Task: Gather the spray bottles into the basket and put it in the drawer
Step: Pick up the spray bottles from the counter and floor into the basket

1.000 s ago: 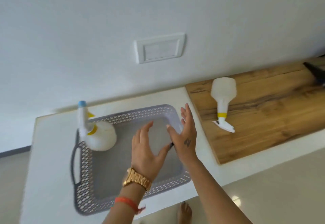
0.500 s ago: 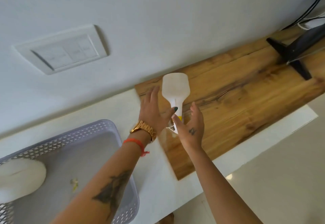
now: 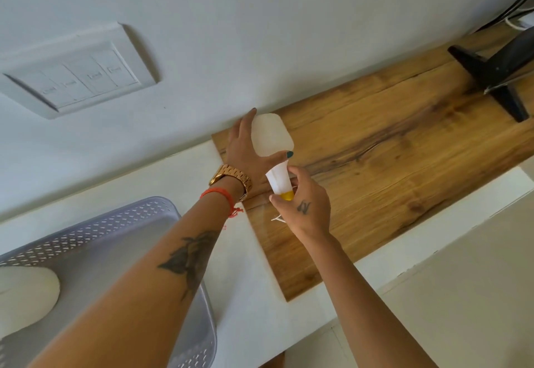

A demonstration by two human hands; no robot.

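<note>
A white spray bottle (image 3: 271, 136) with a yellow collar lies on the wooden board (image 3: 390, 165), its base toward the wall. My left hand (image 3: 245, 153) cups the bottle's body, with the thumb across its shoulder. Around the neck and spray head closes my right hand (image 3: 306, 208), and the white trigger pokes out beneath it. At the lower left stands the grey perforated basket (image 3: 121, 223), and a second white bottle (image 3: 26, 295) lies inside it at the frame's edge.
The board rests on a white counter (image 3: 242, 295) against a white wall with a switch plate (image 3: 75, 78). A black stand (image 3: 497, 78) and cables sit at the board's far right. Pale floor lies beyond the counter's front edge.
Both hands left the basket and went right to the bottle on the board. They have closed onto it, left on the body, right on the neck.
</note>
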